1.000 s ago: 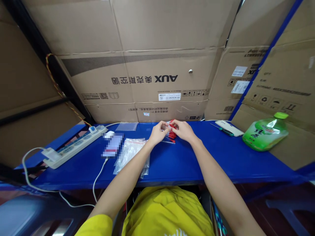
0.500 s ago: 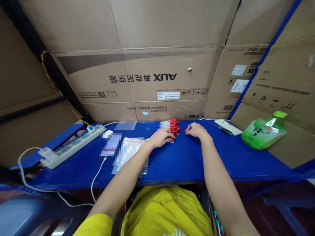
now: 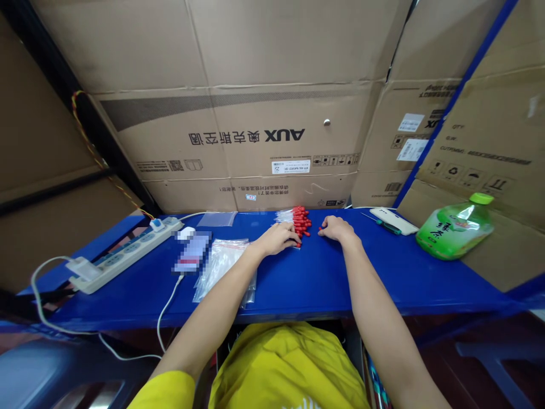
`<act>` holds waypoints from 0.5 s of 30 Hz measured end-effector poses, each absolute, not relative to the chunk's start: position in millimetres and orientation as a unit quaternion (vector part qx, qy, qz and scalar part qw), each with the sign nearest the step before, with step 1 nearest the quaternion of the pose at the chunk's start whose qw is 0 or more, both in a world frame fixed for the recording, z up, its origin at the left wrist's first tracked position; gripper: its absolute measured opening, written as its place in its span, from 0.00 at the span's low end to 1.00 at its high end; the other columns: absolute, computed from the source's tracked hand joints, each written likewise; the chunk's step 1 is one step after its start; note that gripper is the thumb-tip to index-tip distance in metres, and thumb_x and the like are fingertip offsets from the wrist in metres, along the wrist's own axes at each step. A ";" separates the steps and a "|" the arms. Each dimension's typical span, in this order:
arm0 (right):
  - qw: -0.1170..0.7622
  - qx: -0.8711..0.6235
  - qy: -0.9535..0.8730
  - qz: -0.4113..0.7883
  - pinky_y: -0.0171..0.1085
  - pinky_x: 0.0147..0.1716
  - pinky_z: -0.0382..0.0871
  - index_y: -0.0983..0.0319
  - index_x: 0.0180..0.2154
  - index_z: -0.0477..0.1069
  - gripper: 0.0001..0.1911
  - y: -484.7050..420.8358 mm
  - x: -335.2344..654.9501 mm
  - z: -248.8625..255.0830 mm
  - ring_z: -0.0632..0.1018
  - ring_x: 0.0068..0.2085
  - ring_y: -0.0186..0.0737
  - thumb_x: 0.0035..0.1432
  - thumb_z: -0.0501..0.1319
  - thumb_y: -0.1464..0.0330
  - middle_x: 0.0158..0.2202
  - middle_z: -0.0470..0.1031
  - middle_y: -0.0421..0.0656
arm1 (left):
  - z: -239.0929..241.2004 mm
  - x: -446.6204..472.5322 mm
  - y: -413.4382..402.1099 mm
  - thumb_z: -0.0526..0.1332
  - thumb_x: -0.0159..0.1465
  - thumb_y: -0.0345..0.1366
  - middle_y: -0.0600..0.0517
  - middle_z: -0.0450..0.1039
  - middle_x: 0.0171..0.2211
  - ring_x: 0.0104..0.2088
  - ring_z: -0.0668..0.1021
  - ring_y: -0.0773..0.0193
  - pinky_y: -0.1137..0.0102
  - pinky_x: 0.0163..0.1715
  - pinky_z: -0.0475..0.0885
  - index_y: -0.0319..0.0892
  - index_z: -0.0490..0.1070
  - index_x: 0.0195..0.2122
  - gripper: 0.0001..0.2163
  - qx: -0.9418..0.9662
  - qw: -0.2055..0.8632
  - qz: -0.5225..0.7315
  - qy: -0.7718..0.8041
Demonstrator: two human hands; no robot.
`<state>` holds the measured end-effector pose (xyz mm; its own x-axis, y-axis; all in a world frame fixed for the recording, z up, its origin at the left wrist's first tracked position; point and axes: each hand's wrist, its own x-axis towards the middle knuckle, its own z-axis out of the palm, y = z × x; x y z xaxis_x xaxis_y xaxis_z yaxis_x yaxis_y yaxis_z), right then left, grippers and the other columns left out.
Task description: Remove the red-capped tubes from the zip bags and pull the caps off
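A pile of slim clear pieces with red ends [image 3: 301,218] lies near the back of the blue table, red ends to the right. My left hand [image 3: 279,237] rests against the near side of this pile, its fingers curled down over one red-ended clear piece, whose red tip [image 3: 298,245] shows below the fingertips. To the right of the pile, my right hand [image 3: 336,228] is closed in a pinch on a small red piece [image 3: 321,229], mostly hidden by the fingers. A stack of clear zip bags [image 3: 225,264] lies beside my left forearm.
On the left are a white power strip [image 3: 128,255] with plugs and cords, and a phone [image 3: 193,253] on its cable. At right lie a green screwdriver [image 3: 389,226], a white case [image 3: 394,220] and a green-capped bottle [image 3: 453,230]. Cardboard [image 3: 255,57] walls the back.
My right hand has shifted slightly left, and less of the small red piece shows at its fingertips. The left hand stays nearly still at the pile.
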<state>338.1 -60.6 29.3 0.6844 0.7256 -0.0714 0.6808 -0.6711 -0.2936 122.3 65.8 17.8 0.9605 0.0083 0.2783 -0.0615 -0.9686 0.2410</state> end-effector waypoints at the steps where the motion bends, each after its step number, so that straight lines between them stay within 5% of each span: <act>1: 0.124 -0.908 -0.391 0.088 0.43 0.45 0.73 0.57 0.44 0.79 0.17 -60.6 337.3 29.1 0.82 0.50 0.55 0.50 0.72 0.63 0.50 0.81 0.52 | 18.4 122.1 65.4 0.62 0.69 0.40 0.47 0.75 0.43 0.46 0.76 0.57 0.67 0.47 0.67 0.48 0.81 0.44 0.08 0.983 0.120 0.141 -0.014; 10: 0.139 -0.902 -0.404 0.070 0.43 0.45 0.71 0.57 0.45 0.79 0.14 -57.3 327.3 28.4 0.81 0.51 0.54 0.55 0.69 0.62 0.51 0.80 0.53 | 33.7 117.1 58.1 0.58 0.72 0.37 0.44 0.74 0.48 0.51 0.75 0.55 0.63 0.52 0.67 0.45 0.74 0.46 0.07 0.956 0.143 0.257 -0.016; 15: 0.153 -0.901 -0.400 0.065 0.42 0.43 0.70 0.58 0.44 0.78 0.15 -57.3 325.7 30.4 0.81 0.50 0.54 0.56 0.69 0.59 0.49 0.80 0.52 | 42.7 113.8 53.8 0.55 0.74 0.37 0.47 0.72 0.44 0.41 0.74 0.62 0.66 0.46 0.71 0.43 0.66 0.57 0.13 0.901 0.177 0.394 0.032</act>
